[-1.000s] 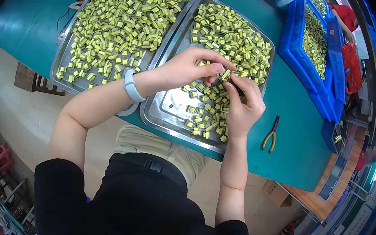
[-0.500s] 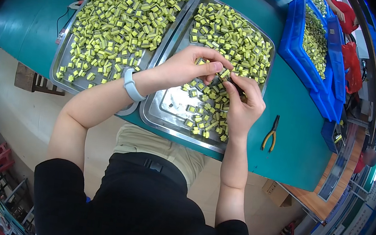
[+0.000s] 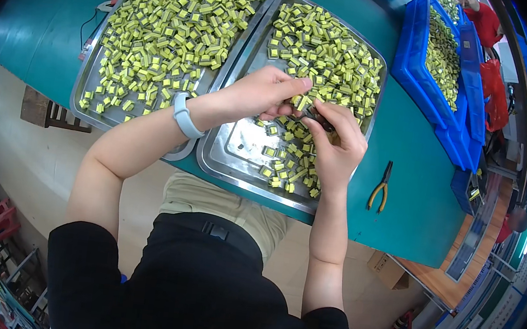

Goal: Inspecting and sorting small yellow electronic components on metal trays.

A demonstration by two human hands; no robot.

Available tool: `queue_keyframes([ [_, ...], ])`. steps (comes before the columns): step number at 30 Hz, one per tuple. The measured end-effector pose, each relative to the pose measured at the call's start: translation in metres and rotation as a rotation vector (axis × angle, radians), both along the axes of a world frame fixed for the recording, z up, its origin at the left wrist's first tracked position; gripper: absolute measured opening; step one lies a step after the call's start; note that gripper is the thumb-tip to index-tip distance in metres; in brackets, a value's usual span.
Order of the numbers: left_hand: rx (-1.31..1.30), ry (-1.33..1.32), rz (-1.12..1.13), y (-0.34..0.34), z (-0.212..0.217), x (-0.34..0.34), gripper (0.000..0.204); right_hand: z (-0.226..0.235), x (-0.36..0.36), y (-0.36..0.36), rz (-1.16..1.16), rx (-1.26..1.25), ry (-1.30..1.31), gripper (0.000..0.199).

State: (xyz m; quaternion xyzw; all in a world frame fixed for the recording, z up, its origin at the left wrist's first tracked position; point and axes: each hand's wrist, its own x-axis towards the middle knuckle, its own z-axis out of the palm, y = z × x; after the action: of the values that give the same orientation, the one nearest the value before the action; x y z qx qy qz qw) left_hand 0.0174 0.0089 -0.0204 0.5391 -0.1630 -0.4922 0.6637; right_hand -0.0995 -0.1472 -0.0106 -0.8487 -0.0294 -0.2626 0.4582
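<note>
Both my hands meet above the right-hand metal tray (image 3: 226,154), which holds many small yellow-wrapped transformers (image 3: 328,55). My left hand (image 3: 275,94) is closed, with its thumb stretched along the top and a small yellow transformer (image 3: 304,102) at its fingertips. Close beside it, my right hand (image 3: 341,141) pinches its thumb and fingers together at that piece. Something dark shows under the right fingers; its kind is too hidden to tell. A pale blue band circles my left wrist.
Another metal tray (image 3: 85,79) of the same pieces lies to the left. Yellow-handled pliers (image 3: 378,189) rest on the green table (image 3: 400,219) at right. Blue bins (image 3: 412,58) with more pieces stand at the far right, near a person in red (image 3: 484,24).
My fingertips have shifted slightly to the left and lower. The left thumb has lifted off the piece, and the right fingers have turned a little.
</note>
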Motion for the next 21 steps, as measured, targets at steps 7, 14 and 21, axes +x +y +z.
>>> queue_keyframes([
  [7,0.062,-0.03,-0.049,0.0,0.006,-0.002,0.049,0.003,0.0,0.0,0.043,-0.042,-0.013,0.028],
  [14,0.003,0.105,-0.084,0.002,0.001,0.003,0.045,0.004,0.0,-0.002,0.035,-0.041,0.005,0.028],
  [21,-0.266,0.357,0.134,0.004,0.0,0.014,0.029,0.005,-0.002,-0.006,0.019,-0.056,0.265,0.029],
])
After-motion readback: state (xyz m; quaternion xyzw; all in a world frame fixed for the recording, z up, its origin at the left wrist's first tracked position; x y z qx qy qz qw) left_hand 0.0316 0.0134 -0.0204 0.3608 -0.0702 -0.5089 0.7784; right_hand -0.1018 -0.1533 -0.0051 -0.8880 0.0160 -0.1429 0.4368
